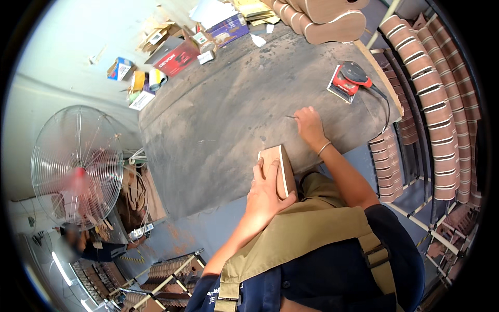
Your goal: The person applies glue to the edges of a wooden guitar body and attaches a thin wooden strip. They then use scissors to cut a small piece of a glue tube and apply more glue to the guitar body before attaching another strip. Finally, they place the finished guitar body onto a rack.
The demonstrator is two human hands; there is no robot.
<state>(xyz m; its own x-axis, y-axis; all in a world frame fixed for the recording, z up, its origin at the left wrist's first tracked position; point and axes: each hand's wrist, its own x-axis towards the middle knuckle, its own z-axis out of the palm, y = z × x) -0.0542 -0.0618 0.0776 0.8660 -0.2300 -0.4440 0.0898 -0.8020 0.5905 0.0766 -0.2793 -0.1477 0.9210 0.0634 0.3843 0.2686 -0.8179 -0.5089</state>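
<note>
My left hand [266,190] lies over a brown wooden piece with a pale strip along its edge [275,154]. Its fingers spread across the face and the thumb rests toward the near end, holding the piece at the table's front edge against my apron. What shape the piece has under the hand and apron is partly hidden. To the right and farther in, my right hand [310,126] is closed over the grey worktable [218,130]. A thin dark tool [290,117] pokes out leftward from its fingers; its kind is too small to tell.
A red and black corded sander [349,81] sits at the table's right. Curvy wooden instrument bodies [335,26] are stacked at the back right, boxes [176,56] at the back left. A caged fan [78,166] stands left; racks of striped brown pieces [429,104] line the right.
</note>
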